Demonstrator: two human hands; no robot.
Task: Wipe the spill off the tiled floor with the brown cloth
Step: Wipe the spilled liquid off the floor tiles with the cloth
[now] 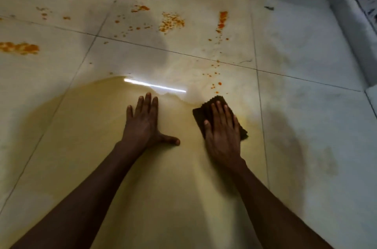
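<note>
The brown cloth lay folded on the tiled floor, at the right edge of a wide yellowish wet patch. The right hand was pressed flat on top of it, fingers straight and close together, so only the far corner and the right edge of the cloth showed from under the palm. The left hand rested open on the wet tile just beside, with the palm down, the fingers extended and the thumb spread toward the cloth, not touching it. Beyond both hands, orange spots and smears were scattered over several tiles. A bright strip of reflected light crossed the floor just beyond the fingertips.
</note>
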